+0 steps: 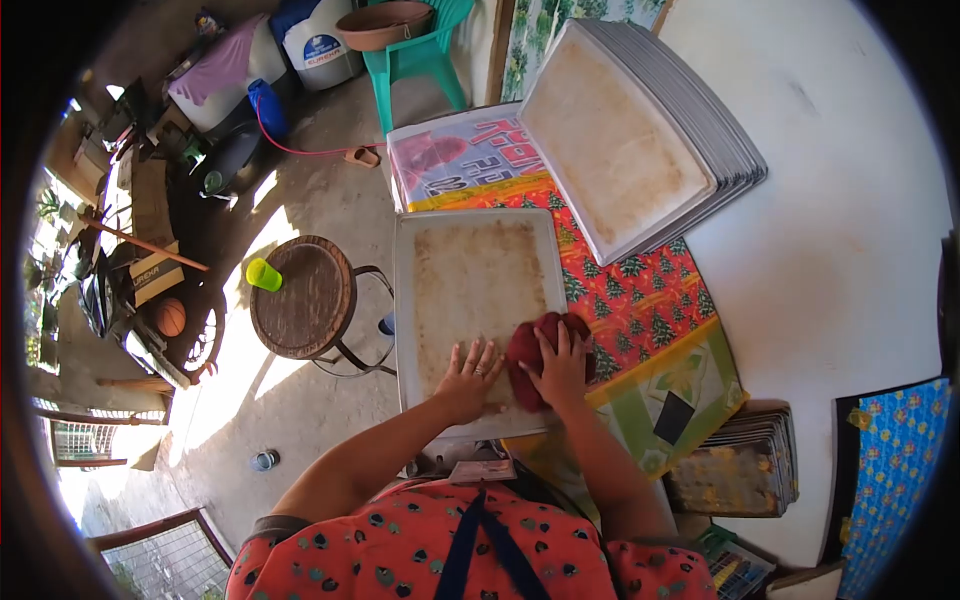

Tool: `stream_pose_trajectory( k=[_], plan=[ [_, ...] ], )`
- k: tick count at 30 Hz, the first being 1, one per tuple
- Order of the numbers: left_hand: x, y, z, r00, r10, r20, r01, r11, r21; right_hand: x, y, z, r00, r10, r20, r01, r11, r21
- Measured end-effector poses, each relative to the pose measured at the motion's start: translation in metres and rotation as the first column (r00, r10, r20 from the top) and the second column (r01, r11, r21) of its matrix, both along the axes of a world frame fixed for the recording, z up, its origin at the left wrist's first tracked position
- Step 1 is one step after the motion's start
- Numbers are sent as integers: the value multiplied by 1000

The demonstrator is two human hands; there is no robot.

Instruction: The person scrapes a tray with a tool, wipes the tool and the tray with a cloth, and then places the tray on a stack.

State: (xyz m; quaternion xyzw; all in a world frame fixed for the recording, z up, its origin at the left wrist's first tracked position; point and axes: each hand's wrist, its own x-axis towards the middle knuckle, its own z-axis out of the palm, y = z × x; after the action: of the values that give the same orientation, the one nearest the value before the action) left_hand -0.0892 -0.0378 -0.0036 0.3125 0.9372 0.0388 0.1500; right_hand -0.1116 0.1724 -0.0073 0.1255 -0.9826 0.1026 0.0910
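Observation:
A flat metal tray (478, 290) with brown stains lies on the table in front of me. My left hand (470, 380) rests flat on its lower part, fingers spread, holding nothing. At the tray's lower right, my right hand (560, 370) presses on a dark red cloth (524, 372), which bunches up around the fingers and hangs partly over the tray's right edge. Beyond and to the right, a tall stack of similar trays (620, 140) leans at an angle, its top one stained too.
A patterned red tablecloth (640, 310) covers the table. To the left stands a round wooden stool (315, 300) bearing a yellow-green cup (263, 275). More trays (735, 470) are stacked at the lower right. A green chair (415, 65) holds a brown basin (385, 25).

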Motion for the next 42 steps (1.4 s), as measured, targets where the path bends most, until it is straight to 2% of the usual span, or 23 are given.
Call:
stream_pose_trajectory(
  k=[6, 10, 13, 16, 19, 20, 21, 22, 23, 26, 28, 29, 32, 33, 35, 36, 38, 39, 40, 42],
  plan=[
    [-1, -2, 3, 1000, 6, 8, -6, 999, 35, -123, -29, -11, 993, -86, -86, 87, 996, 5],
    [8, -20, -8, 1000, -25, 1, 25, 995, 93, -146, -35, -13, 990, -112, -82, 116, 992, 46],
    [31, -53, -7, 983, 184, -8, -183, 981, 69, -146, -35, -15, 990, -106, -90, 112, 992, 66],
    [62, -92, -2, 896, 433, -95, -437, 899, -28, -146, -34, -16, 989, -99, -114, 107, 992, 68],
    [95, -124, -21, 622, 746, -240, -781, 615, -111, -145, -36, -15, 987, -105, -121, 115, 991, 74],
    [102, -138, -32, 554, 826, 105, -832, 551, 63, -144, -37, -15, 986, -117, -117, 127, 988, 83],
    [106, -150, -35, 462, 764, 450, -886, 420, 197, -144, -38, -15, 985, -127, -113, 138, 986, 94],
    [112, -157, -39, 361, 570, 738, -932, 242, 269, -142, -39, -15, 985, -137, -108, 149, 983, 106],
    [117, -155, -45, 285, 305, 909, -959, 99, 267, -141, -41, -15, 984, -154, -92, 164, 978, 125],
    [115, -122, 0, 8, -5, 1000, -990, -144, 7, -132, -52, -12, 966, -253, -58, 259, 952, 164],
    [113, -117, -17, -7, -152, 988, -954, -294, -52, -109, -72, -9, 959, -283, 5, 279, 948, 156],
    [112, -117, -26, -6, -227, 974, -929, -358, -89, -89, -85, -11, 978, -209, 11, 205, 968, 144],
    [107, -113, -18, -45, -230, 972, -929, -349, -126, -1, -141, -1, 995, 2, 96, -6, 999, 40],
    [107, -110, -7, -21, -247, 969, -913, -391, -120, 31, -156, 6, 987, 122, 103, -123, 992, 2],
    [108, -102, 17, 26, -284, 959, -876, -469, -115, 85, -167, 6, 939, 322, 118, -314, 946, -87],
    [108, -99, 14, 22, -314, 949, -879, -458, -132, 98, -166, 6, 906, 405, 123, -389, 911, -139],
    [113, -98, -1, 2, -369, 929, -886, -431, -169, 98, -144, 7, 917, 381, 116, -364, 920, -141],
    [111, -98, -12, -137, -277, 951, -910, -344, -231, 97, -130, 9, 924, 367, 112, -350, 925, -146],
    [112, -96, -18, -64, -200, 978, -953, -279, -120, 94, -113, 6, 963, 265, 41, -259, 958, -122],
    [118, -91, -27, 112, -71, 991, -986, -135, 102, 82, -75, 3, 995, 103, 10, -102, 992, -73]
  ],
)
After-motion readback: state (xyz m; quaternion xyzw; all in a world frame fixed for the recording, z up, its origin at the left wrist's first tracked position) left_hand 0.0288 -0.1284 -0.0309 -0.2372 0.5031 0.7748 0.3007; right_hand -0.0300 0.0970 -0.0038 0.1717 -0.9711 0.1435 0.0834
